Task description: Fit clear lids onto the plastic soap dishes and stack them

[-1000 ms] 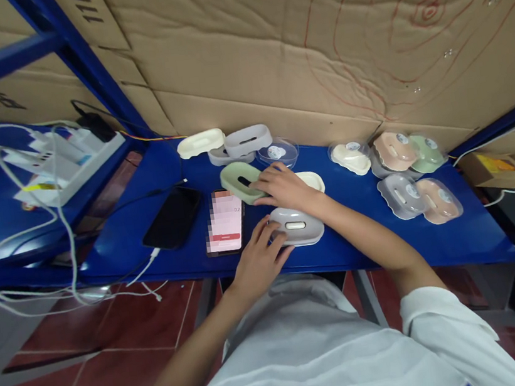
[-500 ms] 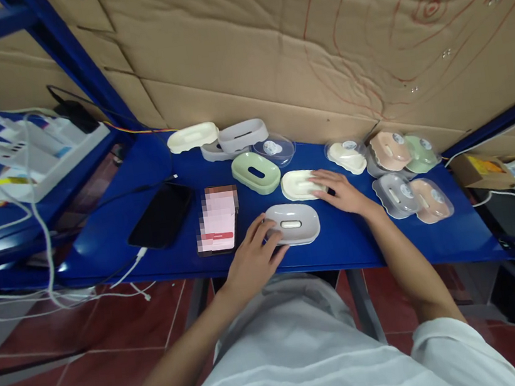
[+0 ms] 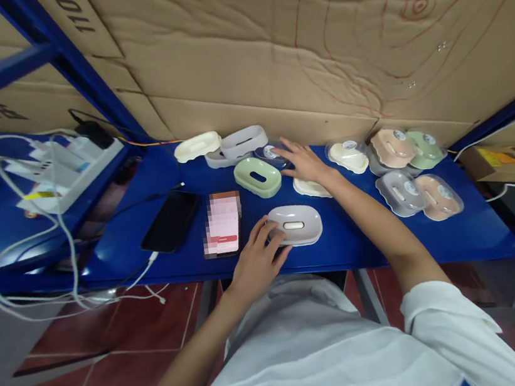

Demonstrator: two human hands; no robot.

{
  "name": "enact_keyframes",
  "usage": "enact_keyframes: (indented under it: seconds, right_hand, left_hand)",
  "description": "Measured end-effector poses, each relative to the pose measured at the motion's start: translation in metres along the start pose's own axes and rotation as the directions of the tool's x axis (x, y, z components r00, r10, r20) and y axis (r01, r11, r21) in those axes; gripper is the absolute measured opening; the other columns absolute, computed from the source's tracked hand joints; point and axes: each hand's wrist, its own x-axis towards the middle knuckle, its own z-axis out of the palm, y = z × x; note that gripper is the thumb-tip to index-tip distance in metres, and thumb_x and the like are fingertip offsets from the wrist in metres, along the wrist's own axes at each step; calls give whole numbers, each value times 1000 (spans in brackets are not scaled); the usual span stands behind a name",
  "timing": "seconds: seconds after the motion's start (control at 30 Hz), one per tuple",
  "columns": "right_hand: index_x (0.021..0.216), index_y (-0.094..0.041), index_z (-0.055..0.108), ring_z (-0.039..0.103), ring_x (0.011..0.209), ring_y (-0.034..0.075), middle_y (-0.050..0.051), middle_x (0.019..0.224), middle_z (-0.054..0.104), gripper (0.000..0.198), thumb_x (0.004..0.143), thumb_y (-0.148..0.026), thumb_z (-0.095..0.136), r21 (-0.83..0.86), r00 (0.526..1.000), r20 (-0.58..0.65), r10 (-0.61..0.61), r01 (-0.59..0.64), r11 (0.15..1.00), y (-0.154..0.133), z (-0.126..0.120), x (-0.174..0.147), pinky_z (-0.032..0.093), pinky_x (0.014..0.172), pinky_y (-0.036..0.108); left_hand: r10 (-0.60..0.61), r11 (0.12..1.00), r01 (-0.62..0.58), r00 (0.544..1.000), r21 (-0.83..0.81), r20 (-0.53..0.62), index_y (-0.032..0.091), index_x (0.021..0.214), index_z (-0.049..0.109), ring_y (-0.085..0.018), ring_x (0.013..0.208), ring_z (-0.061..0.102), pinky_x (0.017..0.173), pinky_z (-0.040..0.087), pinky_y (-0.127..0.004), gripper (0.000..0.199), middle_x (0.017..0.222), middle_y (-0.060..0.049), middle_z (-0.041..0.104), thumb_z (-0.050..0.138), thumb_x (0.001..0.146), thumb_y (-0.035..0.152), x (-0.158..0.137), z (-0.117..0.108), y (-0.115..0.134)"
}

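Observation:
My left hand (image 3: 260, 254) grips the left end of a grey soap dish (image 3: 307, 227), fingertips over its rim and thumb at the near side. The dish lies flat near the table's front edge, with a pale slot in its middle. My right hand (image 3: 305, 162) is open, fingers spread, at the right side of a clear lid (image 3: 265, 154) with a round label; whether it touches the lid I cannot tell. Under that hand's wrist lies a cream soap dish part (image 3: 311, 188), partly hidden. Left of it sits a green soap dish (image 3: 258, 179) with an open slot.
Cream (image 3: 197, 146) and grey dish parts (image 3: 245, 141) lean at the back. Several lidded soap dishes (image 3: 400, 193) stand at the right. A lit phone (image 3: 223, 223) and a dark phone (image 3: 171, 222) lie left, near cables and a power strip (image 3: 88, 168). Cardboard (image 3: 229, 51) walls the back.
My right hand has moved from the cream dish part back and to the left, to the clear lid. My left hand stays on the grey soap dish. The view has shifted slightly.

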Motion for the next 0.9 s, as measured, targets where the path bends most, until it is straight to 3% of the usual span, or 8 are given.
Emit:
enact_keyframes:
  seconds: [0.13, 0.3, 0.4, 0.5, 0.6, 0.73, 0.9]
  right_hand:
    - [160, -19, 58, 43, 160, 41, 22, 175, 41, 61, 105, -42, 66, 99, 994, -101, 31, -21, 995, 12, -8, -19, 38, 129, 65]
    - [155, -25, 62, 49, 158, 32, 15, 168, 52, 55, 110, -56, 54, 232, 957, -282, 72, -5, 973, 6, -35, -112, 39, 131, 60]
    - [157, -29, 58, 49, 158, 29, 13, 167, 53, 50, 113, -50, 51, 312, 959, -274, 67, 23, 950, -21, -36, -170, 42, 131, 58]
    - [161, -31, 52, 45, 161, 29, 13, 171, 48, 49, 113, -45, 49, 359, 985, -172, -21, 82, 930, -53, -25, -207, 44, 130, 57]
    - [161, -29, 48, 40, 164, 30, 16, 174, 42, 50, 112, -41, 53, 362, 988, -103, -115, 145, 921, -75, -13, -217, 45, 129, 57]
    - [162, -25, 45, 39, 164, 36, 21, 172, 42, 59, 108, -42, 62, 262, 983, -108, -150, 174, 949, -89, -3, -213, 48, 126, 61]
    - [174, -32, 31, 28, 168, 40, 17, 177, 37, 77, 107, -40, 68, 61, 977, -132, -168, 178, 982, -99, 4, -216, 45, 129, 63]
  left_hand:
    - [-12, 1000, 12, 1000, -17, -2, 20, 123, 67, -35, 151, 55, 118, 60, -53, 19, 139, -15, 65, 69, 105, 28, -2, 0, 0]
    - [-109, 984, 109, 994, -137, 10, 23, 124, 64, -32, 147, 61, 116, 61, -48, 22, 160, -15, 50, 72, 104, 31, -4, -1, -1]
    - [-169, 960, 170, 985, -221, 21, 24, 124, 60, -31, 145, 63, 115, 61, -49, 30, 163, -15, 49, 77, 101, 32, -5, 1, -4]
    - [-221, 936, 215, 975, -280, 10, 25, 146, 50, -32, 151, 58, 117, 59, -50, 58, 166, -18, 49, 81, 98, 35, -5, 4, -6]
    - [-220, 926, 218, 975, -309, 28, 27, 166, 32, -32, 155, 54, 123, 54, -48, 84, 168, -18, 49, 81, 98, 37, -6, 6, -8]
    - [-222, 929, 235, 972, -285, 77, 31, 166, 36, -32, 155, 54, 123, 54, -48, 79, 169, -15, 50, 79, 100, 39, -6, 4, -9]
    - [-233, 921, 249, 968, -301, 89, 34, 165, 38, -30, 157, 52, 126, 52, -47, 78, 170, -12, 49, 80, 99, 36, -6, 2, -7]
